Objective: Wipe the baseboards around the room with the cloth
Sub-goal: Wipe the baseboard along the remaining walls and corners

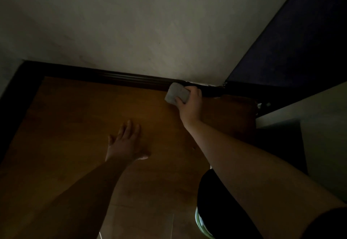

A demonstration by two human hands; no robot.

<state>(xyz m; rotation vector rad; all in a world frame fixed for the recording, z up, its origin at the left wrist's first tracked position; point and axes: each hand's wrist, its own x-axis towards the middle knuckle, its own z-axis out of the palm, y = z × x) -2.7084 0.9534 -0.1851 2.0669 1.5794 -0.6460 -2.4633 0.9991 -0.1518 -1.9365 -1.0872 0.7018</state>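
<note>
Dim corner, wooden floor (78,126), pale wall (131,32), dark baseboard (122,78), cloth (176,93) against it

Single head-worn view, looking steeply down and forward at the dark baseboard (131,78), close above the wooden floor (75,126), wall (131,23) rising behind the baseboard

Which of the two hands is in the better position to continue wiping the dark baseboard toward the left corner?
The right hand, probably. It already grips the cloth against the baseboard. The left hand lies flat on the wooden floor, away from the wall, and seems to support the body.
</note>
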